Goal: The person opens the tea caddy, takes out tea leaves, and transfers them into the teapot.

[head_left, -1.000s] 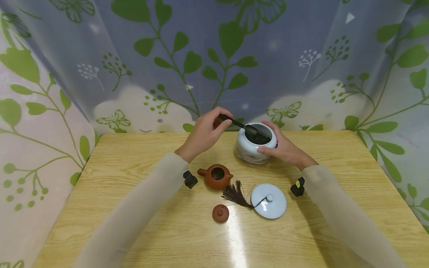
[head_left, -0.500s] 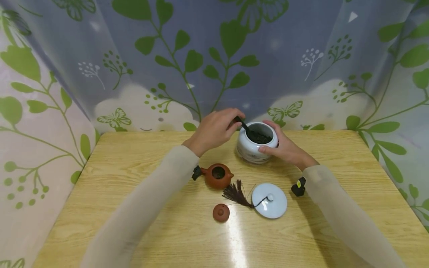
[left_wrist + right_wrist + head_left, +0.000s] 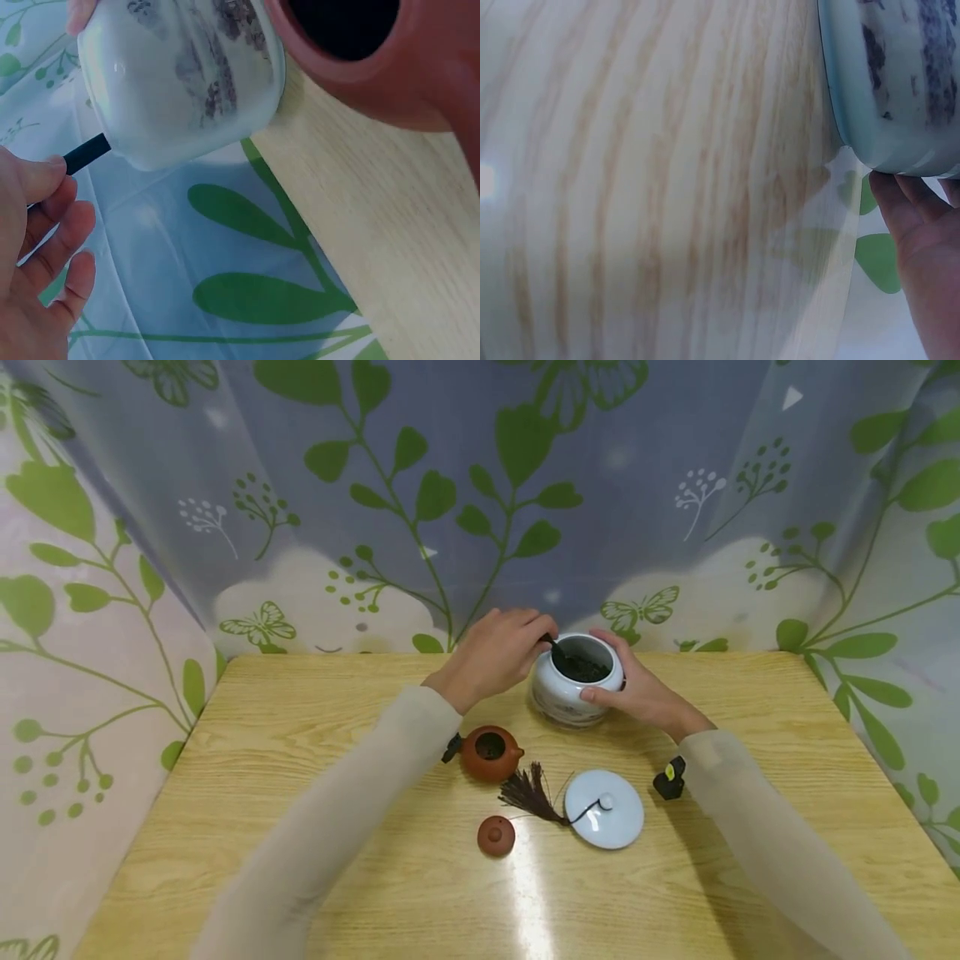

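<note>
My left hand [image 3: 501,653] pinches the handle of a black tea scoop [image 3: 558,649] between thumb and fingers. The scoop's far end is down inside a white porcelain jar [image 3: 564,703], among dark tea leaves [image 3: 585,670]. In the left wrist view the dark handle [image 3: 88,154] juts from my fingertips towards the jar's rim. My right hand [image 3: 643,695] grips the jar from the right, thumb on its near side, fingers behind. The jar tilts slightly towards me. Just below my left wrist sits a small lidless reddish-brown clay teapot [image 3: 480,767], some dark leaves inside.
The teapot's lid [image 3: 496,837] lies on the wooden table [image 3: 390,877] nearer to me. Right of it is the jar's white lid [image 3: 603,822], with a brown tassel [image 3: 528,795] tied to its knob. A leaf-patterned curtain [image 3: 480,527] hangs behind the table.
My left hand has moved right, closer to the jar, and the scoop has gone from across the opening down into the leaves at the left rim. The right hand stays on the jar.
</note>
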`<state>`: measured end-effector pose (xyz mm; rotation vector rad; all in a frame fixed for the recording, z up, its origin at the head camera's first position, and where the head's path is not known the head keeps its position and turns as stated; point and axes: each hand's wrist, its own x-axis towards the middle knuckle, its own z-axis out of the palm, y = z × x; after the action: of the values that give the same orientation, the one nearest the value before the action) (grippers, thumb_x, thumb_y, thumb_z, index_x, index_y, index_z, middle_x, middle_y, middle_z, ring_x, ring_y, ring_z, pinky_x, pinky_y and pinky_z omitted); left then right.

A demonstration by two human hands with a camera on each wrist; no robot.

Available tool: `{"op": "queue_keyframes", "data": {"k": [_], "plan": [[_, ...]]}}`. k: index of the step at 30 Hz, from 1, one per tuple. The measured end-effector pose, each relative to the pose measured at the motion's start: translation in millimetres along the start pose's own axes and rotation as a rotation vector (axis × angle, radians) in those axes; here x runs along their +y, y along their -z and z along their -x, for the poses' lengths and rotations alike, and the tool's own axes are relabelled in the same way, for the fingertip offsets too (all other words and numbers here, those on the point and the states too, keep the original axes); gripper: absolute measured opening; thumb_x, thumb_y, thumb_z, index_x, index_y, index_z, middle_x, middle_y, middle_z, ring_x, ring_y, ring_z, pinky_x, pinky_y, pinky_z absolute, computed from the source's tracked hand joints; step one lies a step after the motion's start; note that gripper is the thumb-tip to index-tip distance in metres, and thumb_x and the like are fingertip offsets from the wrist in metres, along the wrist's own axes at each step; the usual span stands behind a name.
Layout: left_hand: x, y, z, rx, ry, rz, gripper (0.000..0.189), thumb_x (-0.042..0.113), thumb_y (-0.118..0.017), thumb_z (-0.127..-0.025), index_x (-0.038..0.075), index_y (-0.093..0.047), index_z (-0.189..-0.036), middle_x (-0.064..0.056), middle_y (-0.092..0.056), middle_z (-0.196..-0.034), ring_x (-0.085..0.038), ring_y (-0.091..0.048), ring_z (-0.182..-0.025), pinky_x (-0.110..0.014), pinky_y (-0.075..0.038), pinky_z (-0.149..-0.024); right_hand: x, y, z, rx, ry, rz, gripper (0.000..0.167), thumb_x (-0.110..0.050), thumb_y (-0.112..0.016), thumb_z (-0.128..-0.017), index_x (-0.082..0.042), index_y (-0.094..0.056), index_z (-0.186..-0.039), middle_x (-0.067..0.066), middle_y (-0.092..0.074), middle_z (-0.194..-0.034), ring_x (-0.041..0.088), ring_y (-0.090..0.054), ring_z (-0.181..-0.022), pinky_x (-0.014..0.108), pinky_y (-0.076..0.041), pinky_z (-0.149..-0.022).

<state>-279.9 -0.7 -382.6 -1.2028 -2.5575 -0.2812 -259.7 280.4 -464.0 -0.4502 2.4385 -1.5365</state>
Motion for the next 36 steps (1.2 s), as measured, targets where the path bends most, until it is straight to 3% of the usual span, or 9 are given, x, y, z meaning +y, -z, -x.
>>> {"op": "queue_keyframes", "data": {"k": [7,12,14,19,23,28,36], "plan": [[7.9,-12.5,-1.9,-0.084,0.052,0.161,0.021,0.026,-0.06,-0.114,0.016,-0.07,-0.129,-0.001,-0.076,-0.126,-0.019,-0.071,-0.112,-0.042,-0.049,-0.094,1.0,0.7,-0.6,-0.02,-0.014,-0.013,0.099,-0.025,-0.075,-0.105,-0.03,-0.006,-0.175,0.014,-0.03,-0.172,0.034,-0.047,-0.147,0.03,-0.046,-0.107],[11.5,-19.5,1.4,-0.088,0.147,0.359,0.022,0.026,-0.062,-0.113,0.015,-0.072,-0.13,0.0,-0.077,-0.126,-0.018,-0.072,-0.109,-0.045,-0.048,-0.104,1.0,1.0,0.0,-0.02,-0.019,-0.012,0.099,-0.025,-0.075,-0.105,-0.03,-0.006,-0.175,0.015,-0.031,-0.171,0.034,-0.048,-0.146,0.029,-0.045,-0.107],[12.9,-23.3,3.7,-0.084,0.179,0.445,0.023,0.027,-0.063,-0.113,0.014,-0.072,-0.13,-0.001,-0.077,-0.125,-0.018,-0.071,-0.105,-0.043,-0.05,-0.103,0.2,1.0,1.0,-0.016,-0.024,-0.009,0.098,-0.025,-0.074,-0.105,-0.03,-0.006,-0.175,0.015,-0.031,-0.171,0.034,-0.048,-0.146,0.029,-0.045,-0.107],[13.7,-29.0,12.1,-0.03,0.304,0.613,0.024,0.031,-0.062,-0.114,0.015,-0.072,-0.129,0.0,-0.076,-0.111,-0.015,-0.067,-0.093,-0.036,-0.054,-0.084,-1.6,-1.5,0.6,-0.018,-0.02,-0.012,0.098,-0.024,-0.074,-0.105,-0.033,-0.006,-0.175,0.014,-0.029,-0.172,0.033,-0.048,-0.146,0.031,-0.045,-0.108],[11.8,-27.1,18.9,0.043,0.417,0.715,0.023,0.03,-0.064,-0.113,0.014,-0.074,-0.127,-0.001,-0.074,-0.105,-0.016,-0.065,-0.089,-0.034,-0.052,-0.079,-2.2,-4.3,-1.3,-0.026,-0.008,-0.015,0.099,-0.023,-0.075,-0.104,-0.033,-0.007,-0.175,0.014,-0.029,-0.172,0.033,-0.046,-0.148,0.04,-0.042,-0.114],[9.5,-24.7,21.8,0.078,0.465,0.781,0.024,0.031,-0.063,-0.113,0.016,-0.073,-0.128,-0.002,-0.074,-0.108,-0.018,-0.064,-0.091,-0.034,-0.051,-0.079,1.4,-2.0,-0.9,0.002,-0.003,-0.013,0.099,-0.019,-0.076,-0.102,-0.03,-0.009,-0.175,0.015,-0.032,-0.17,0.034,-0.044,-0.15,0.047,-0.037,-0.118],[3.3,-21.8,29.0,0.091,0.541,0.905,0.026,0.034,-0.063,-0.113,0.019,-0.071,-0.132,-0.001,-0.074,-0.115,-0.026,-0.071,-0.105,-0.039,-0.056,-0.084,2.2,-0.7,-1.2,0.008,0.002,-0.013,0.099,-0.018,-0.076,-0.102,-0.028,-0.011,-0.175,0.015,-0.038,-0.167,0.034,-0.047,-0.147,0.043,-0.036,-0.118]]}}
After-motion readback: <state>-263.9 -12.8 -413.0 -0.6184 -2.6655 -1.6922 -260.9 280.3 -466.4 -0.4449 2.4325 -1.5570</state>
